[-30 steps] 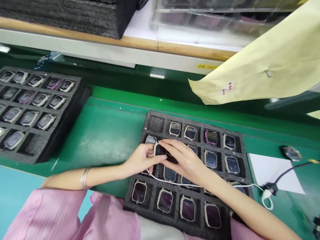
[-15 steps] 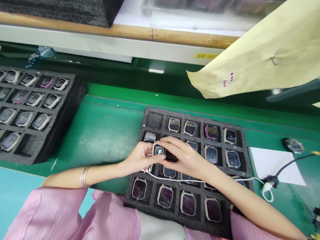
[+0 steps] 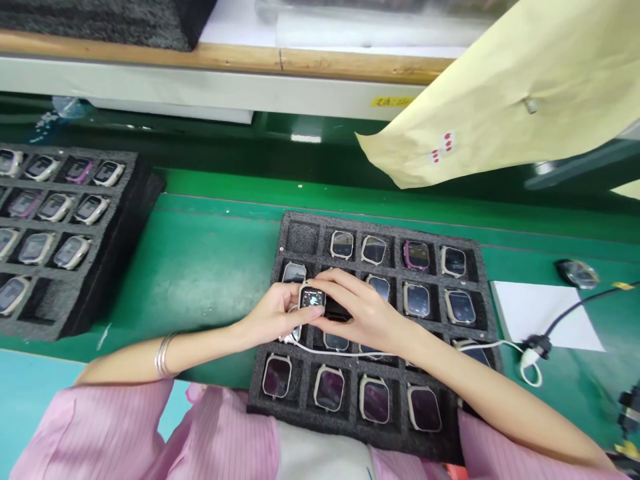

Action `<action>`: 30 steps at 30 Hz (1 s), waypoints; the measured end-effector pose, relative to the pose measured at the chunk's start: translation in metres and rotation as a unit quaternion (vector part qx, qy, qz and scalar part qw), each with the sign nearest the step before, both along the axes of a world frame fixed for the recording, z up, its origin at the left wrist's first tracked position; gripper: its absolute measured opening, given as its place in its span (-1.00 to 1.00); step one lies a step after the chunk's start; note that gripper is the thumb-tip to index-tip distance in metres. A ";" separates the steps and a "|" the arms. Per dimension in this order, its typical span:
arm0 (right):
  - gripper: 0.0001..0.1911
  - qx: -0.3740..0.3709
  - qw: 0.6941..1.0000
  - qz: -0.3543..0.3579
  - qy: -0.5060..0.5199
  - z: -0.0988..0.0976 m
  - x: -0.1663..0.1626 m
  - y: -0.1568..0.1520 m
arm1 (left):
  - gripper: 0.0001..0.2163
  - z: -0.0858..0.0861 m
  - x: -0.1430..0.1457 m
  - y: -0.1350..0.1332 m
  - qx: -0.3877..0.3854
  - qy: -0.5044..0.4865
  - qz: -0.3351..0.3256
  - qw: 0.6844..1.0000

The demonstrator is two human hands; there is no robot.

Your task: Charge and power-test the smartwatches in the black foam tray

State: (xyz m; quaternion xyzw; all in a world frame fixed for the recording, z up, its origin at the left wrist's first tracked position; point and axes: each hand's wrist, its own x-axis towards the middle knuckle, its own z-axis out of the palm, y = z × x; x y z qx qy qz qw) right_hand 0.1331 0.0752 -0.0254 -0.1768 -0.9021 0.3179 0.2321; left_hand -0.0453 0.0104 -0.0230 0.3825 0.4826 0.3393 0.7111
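Note:
Between my two hands is a smartwatch (image 3: 313,298) with a pale case and a lit watch face. My left hand (image 3: 277,310) grips its left side, thumb along the lower edge. The fingers of my right hand (image 3: 364,310) close on its top and right edges. A white cable (image 3: 340,353) runs from near my left fingers to the right, passing under my right forearm. Below my hands lies a black foam tray (image 3: 301,238), its pockets holding several strapless watches such as a purple one (image 3: 416,255) and a dark-screened one (image 3: 374,399).
A second foam tray (image 3: 131,220) with several watches stands at the left. On the right are a white sheet (image 3: 545,313), a white plug (image 3: 530,360) on a black cable and a round dark object (image 3: 577,274). Yellow paper (image 3: 480,100) hangs from the shelf (image 3: 300,63).
My view has shifted slightly, so most things sit a little further left. Both hands stay on the watch, whose face remains lit.

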 end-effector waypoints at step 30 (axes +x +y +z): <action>-0.64 0.186 0.956 -0.064 -0.218 -0.005 0.008 0.114 | -0.55 -0.022 0.005 0.022 0.029 -0.068 -0.072 0.995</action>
